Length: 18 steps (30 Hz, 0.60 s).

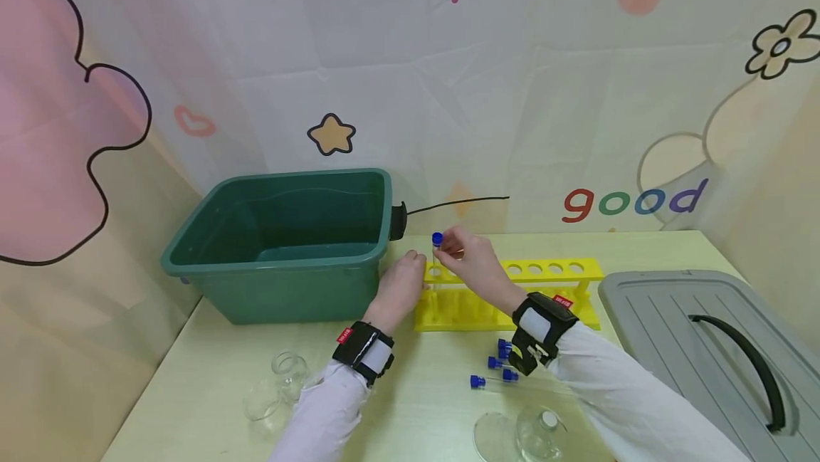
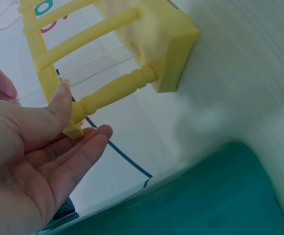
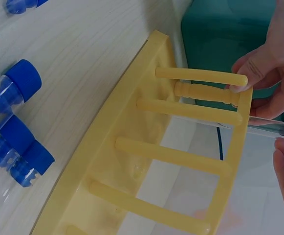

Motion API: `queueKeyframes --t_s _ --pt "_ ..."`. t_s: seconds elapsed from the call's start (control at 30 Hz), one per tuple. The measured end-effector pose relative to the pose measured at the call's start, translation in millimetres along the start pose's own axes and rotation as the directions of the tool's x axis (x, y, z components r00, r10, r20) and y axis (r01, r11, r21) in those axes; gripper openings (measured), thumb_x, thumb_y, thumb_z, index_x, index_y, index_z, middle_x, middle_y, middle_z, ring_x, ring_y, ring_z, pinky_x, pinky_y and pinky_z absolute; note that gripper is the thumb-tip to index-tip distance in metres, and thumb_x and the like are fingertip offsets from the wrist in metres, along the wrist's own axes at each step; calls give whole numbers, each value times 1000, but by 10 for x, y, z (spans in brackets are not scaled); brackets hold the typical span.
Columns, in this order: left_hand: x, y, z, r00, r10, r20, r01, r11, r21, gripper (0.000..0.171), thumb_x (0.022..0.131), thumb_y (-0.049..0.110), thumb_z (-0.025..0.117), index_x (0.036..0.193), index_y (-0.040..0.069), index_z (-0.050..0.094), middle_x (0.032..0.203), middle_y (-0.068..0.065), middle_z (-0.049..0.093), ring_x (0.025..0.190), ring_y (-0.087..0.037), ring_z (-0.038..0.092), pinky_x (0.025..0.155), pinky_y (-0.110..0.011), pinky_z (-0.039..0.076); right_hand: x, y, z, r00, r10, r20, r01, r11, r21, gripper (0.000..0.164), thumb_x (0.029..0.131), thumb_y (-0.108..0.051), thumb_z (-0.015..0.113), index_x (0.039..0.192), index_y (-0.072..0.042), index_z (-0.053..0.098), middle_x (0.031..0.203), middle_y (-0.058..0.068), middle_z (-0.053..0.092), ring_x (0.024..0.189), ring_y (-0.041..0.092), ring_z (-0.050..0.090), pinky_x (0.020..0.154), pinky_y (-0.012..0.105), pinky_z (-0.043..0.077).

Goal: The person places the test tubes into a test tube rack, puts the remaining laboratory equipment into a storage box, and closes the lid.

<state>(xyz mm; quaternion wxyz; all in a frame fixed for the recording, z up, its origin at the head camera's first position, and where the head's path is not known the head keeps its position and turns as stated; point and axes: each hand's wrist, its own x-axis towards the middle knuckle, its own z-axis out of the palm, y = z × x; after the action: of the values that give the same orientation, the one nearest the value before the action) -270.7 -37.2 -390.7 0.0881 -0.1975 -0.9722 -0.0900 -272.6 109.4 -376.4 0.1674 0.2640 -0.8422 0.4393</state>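
A yellow test tube rack (image 1: pixel 586 296) stands on the table. My left hand (image 1: pixel 402 284) grips its top bar at the left end, with the thumb on one side and fingers on the other in the left wrist view. My right hand (image 1: pixel 475 263) pinches a clear test tube (image 3: pixel 273 128) near its blue cap (image 1: pixel 438 238). The tube stands upright at the leftmost part of the rack, its lower part reaching through the top bar. Several more blue-capped tubes (image 1: pixel 477 381) lie on the table in front of the rack, partly behind my right wrist.
A green bin (image 1: pixel 275 291) stands close by on the left. On the right lies a grey lid (image 1: pixel 679 348) with a black handle. Clear glassware (image 1: pixel 290 369) sits near my left forearm, and a round glass vessel (image 1: pixel 541 437) stands at the front edge.
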Motion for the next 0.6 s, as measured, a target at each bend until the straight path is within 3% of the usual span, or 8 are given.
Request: queueKeyframes --t_s 0.6 --pt "-7 9 -2 1000 -4 -5 4 1000 -2 34 79 12 70 109 0 58 92 -9 54 74 -17 51 75 -24 46 -21 10 3 1000 5 18 -5 1000 -6 19 83 -2 64 99 0 54 88 8 62 78 19 60 71 30 49"
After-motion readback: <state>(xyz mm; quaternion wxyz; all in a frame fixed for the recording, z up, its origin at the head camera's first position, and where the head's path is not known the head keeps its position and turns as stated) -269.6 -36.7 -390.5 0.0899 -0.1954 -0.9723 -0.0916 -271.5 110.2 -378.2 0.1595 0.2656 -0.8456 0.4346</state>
